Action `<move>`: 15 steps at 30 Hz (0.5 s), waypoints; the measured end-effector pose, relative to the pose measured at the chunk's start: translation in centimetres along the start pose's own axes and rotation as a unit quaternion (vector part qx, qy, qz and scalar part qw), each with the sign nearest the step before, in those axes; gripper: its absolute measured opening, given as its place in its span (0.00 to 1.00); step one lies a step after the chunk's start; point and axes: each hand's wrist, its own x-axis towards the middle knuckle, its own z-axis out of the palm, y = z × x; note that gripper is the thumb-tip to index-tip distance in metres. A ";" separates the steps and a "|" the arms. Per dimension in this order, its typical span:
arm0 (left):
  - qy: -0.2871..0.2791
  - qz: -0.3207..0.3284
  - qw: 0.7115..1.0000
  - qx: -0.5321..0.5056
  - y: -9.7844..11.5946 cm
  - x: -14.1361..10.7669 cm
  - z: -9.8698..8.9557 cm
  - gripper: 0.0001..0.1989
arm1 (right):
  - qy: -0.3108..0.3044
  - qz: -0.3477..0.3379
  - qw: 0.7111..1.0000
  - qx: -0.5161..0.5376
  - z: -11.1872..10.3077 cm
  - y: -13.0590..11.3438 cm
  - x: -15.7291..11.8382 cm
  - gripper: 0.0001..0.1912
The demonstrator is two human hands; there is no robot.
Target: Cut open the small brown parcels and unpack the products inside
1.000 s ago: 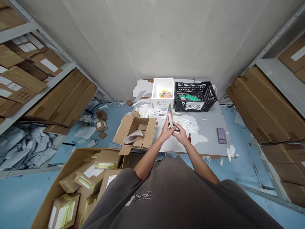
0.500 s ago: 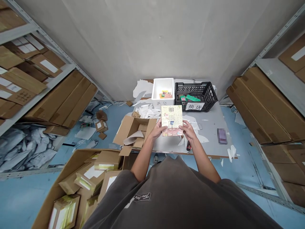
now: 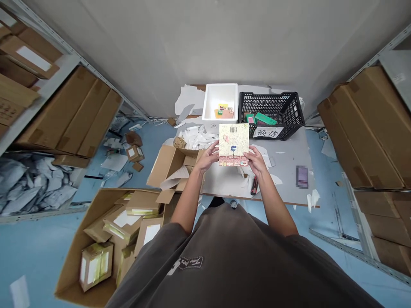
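Note:
A flat, square, cream-coloured book is held up over the table, a barcode at its top and a red-pink band along its lower part. My left hand is closed at its left edge; the fingertips are partly hidden. On the lower right corner, my right hand grips it with the thumb on the front. An open cardboard box stands to the left of my left hand. Below my right hand lies a red and black box cutter on the table.
Behind the book stand a white foam box and a black plastic crate, both with small items inside. Torn paper litters the table. A large carton of parcels is at lower left. Loaded shelves flank both sides.
My view has tilted and shifted slightly. The book stays in both hands, facing me. My left thumb, earlier on its front, has moved to the left edge.

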 end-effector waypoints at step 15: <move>0.089 -0.003 0.994 0.056 6.9 25.1 -12.8 0.48 | 0.036 -0.051 0.992 -0.112 7.3 -3.9 27.3 0.37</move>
